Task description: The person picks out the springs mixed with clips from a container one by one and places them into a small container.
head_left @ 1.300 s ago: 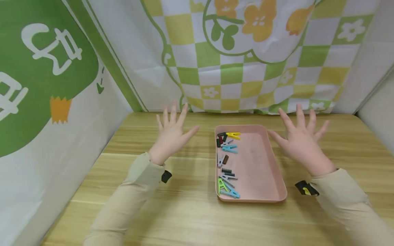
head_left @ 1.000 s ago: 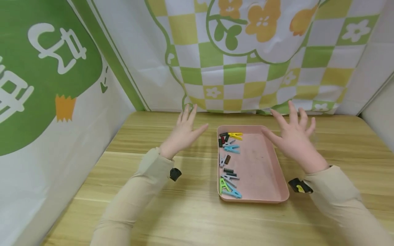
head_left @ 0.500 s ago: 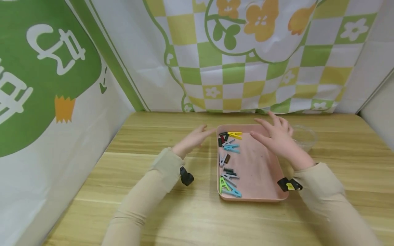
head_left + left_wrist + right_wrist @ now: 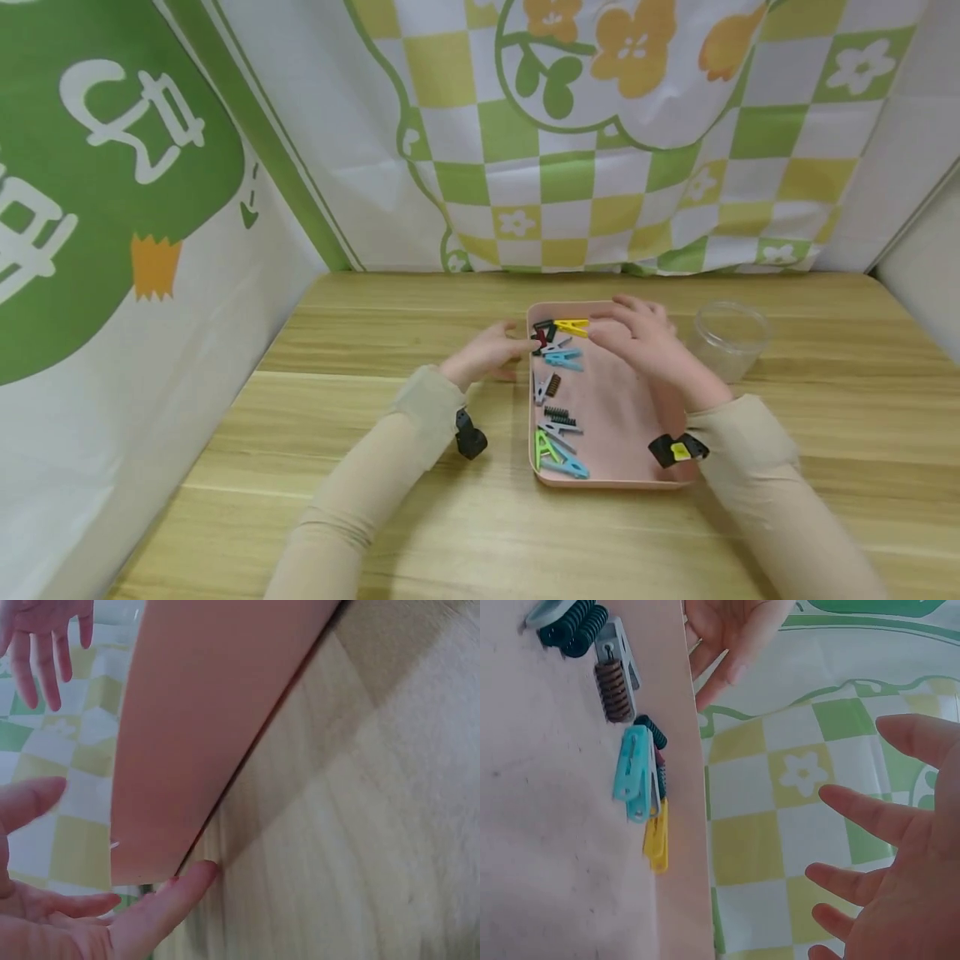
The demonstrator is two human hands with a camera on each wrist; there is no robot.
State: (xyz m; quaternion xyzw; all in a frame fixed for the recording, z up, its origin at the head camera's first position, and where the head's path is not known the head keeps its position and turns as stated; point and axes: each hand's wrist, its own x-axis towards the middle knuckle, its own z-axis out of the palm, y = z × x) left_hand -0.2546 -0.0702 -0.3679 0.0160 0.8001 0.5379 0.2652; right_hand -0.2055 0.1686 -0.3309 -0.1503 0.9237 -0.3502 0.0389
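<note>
A shallow pink tray (image 4: 622,425) holds clothespins and small coil springs along its left side. Among them are a yellow clothespin (image 4: 572,327), a light blue clothespin (image 4: 562,359), a green clothespin (image 4: 544,448) and dark springs (image 4: 556,412). My left hand (image 4: 483,354) is at the tray's left side, its thumb over the rim; in the left wrist view its straight fingers (image 4: 169,907) lie beside the tray's outer wall. My right hand (image 4: 648,346) hovers over the tray's far right part with fingers extended, near the yellow clothespin. Neither hand holds anything.
A clear round plastic container (image 4: 729,342) stands on the wooden table (image 4: 360,333), just right of the tray. Behind the table hangs a green and yellow checked cloth (image 4: 566,183). A white panel with green print (image 4: 112,183) borders the left side.
Both hands have come inward from either side and lowered toward the tray. The left hand has reached its left rim, the right moved over it, uncovering the clear container.
</note>
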